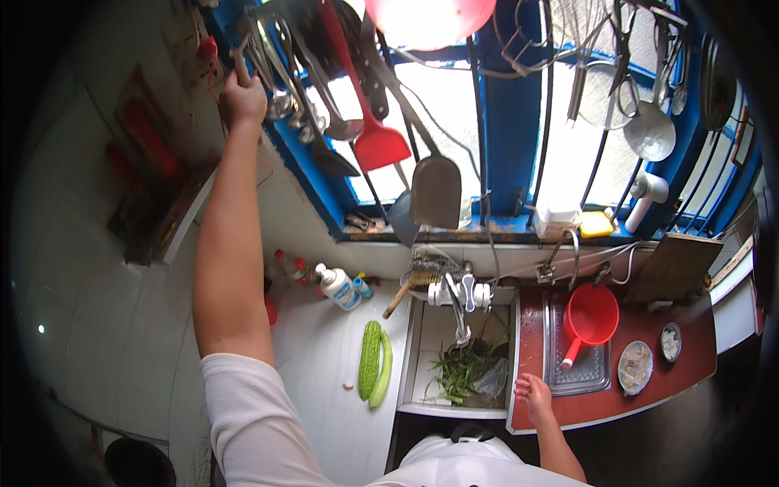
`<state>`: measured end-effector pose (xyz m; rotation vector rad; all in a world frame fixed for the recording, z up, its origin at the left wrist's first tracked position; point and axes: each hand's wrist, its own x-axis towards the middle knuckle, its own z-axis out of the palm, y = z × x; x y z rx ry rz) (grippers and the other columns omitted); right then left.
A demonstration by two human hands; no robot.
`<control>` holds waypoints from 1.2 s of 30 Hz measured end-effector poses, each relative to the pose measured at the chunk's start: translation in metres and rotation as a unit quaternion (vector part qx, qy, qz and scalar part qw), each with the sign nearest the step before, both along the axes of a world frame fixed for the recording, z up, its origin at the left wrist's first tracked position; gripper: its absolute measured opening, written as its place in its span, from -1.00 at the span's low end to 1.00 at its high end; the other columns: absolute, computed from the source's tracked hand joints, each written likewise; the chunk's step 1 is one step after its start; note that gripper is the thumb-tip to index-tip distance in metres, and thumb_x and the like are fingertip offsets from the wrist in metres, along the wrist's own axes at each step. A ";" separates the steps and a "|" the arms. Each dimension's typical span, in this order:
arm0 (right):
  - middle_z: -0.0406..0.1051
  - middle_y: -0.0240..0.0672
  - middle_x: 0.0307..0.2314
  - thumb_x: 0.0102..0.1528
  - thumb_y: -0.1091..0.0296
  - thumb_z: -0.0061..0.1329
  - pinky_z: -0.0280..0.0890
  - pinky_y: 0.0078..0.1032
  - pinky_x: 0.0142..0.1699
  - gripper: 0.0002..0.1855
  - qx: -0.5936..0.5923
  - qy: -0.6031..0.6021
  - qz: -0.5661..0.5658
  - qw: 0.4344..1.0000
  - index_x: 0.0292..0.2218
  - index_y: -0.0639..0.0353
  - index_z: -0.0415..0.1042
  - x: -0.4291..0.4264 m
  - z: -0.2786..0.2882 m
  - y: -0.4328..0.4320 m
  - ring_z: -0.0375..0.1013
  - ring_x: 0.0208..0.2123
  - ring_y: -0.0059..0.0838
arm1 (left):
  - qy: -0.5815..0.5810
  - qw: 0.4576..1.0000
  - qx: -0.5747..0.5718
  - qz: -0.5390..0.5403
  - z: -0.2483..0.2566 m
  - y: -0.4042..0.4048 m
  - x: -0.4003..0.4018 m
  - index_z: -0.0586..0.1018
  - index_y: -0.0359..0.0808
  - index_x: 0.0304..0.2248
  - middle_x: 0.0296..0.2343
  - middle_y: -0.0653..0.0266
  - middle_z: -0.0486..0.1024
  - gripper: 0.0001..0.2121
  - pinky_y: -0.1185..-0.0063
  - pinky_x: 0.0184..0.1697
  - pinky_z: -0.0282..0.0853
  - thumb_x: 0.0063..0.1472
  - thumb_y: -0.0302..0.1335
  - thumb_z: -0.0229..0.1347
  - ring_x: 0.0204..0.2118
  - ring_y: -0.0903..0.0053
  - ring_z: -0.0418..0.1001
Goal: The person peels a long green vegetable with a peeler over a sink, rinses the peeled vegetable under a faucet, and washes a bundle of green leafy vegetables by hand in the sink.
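At the upper left my left hand (243,100) is raised and closed around a beige-handled utensil (242,64), whose working end I cannot make out. Metal ladles (280,105) hang right beside it. My right hand (533,392) is low, over the red countertop (529,365) by the sink's right edge, with loosely curled fingers and nothing in them. A bitter melon (369,359) and a slim green gourd (383,371) lie side by side on the white counter (328,426). Leafy green scraps (459,371) and a clear plastic bag (493,378) are in the sink (426,371).
A red spatula (380,146) and a metal turner (436,192) hang before the barred window. Around the sink are a faucet (462,335), a pump bottle (338,287) and a wooden-handled brush (398,301). A red dipper (590,313) rests on a metal tray (584,380) near a covered bowl (635,368).
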<state>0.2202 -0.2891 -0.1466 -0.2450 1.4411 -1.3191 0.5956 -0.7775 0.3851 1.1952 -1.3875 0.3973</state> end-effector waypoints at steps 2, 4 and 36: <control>0.44 -0.29 -0.37 0.20 0.13 -0.20 0.33 -0.61 -0.39 -0.63 0.001 -0.009 0.015 1.000 -0.08 0.21 0.30 0.002 0.004 0.008 0.42 -0.48 -0.54 | -0.002 0.999 0.048 0.017 -0.002 0.009 0.006 0.52 -0.24 -0.27 -0.37 0.08 0.55 -0.72 0.38 -0.22 0.38 0.04 -0.28 0.07 -0.26 0.17 0.50; 0.44 -0.30 -0.37 0.20 0.14 -0.18 0.33 -0.60 -0.39 -0.64 0.003 -0.013 0.029 0.999 -0.09 0.21 0.31 0.005 0.003 0.006 0.42 -0.47 -0.54 | -0.003 0.996 0.082 0.034 -0.001 0.013 0.013 0.52 -0.24 -0.29 -0.37 0.09 0.55 -0.72 0.37 -0.21 0.38 0.02 -0.27 0.08 -0.26 0.17 0.50; 0.33 -0.08 -0.13 0.05 0.25 -0.24 0.32 -0.25 -0.08 -0.68 0.137 0.662 0.625 0.390 -0.23 0.15 0.45 0.028 -0.211 -0.120 0.33 -0.08 -0.06 | 0.465 0.502 0.702 -0.200 -0.570 0.487 -0.053 0.41 -0.41 -0.08 -0.36 0.24 0.46 -0.73 0.67 -0.38 0.40 0.24 -0.51 -0.06 -0.43 0.61 0.46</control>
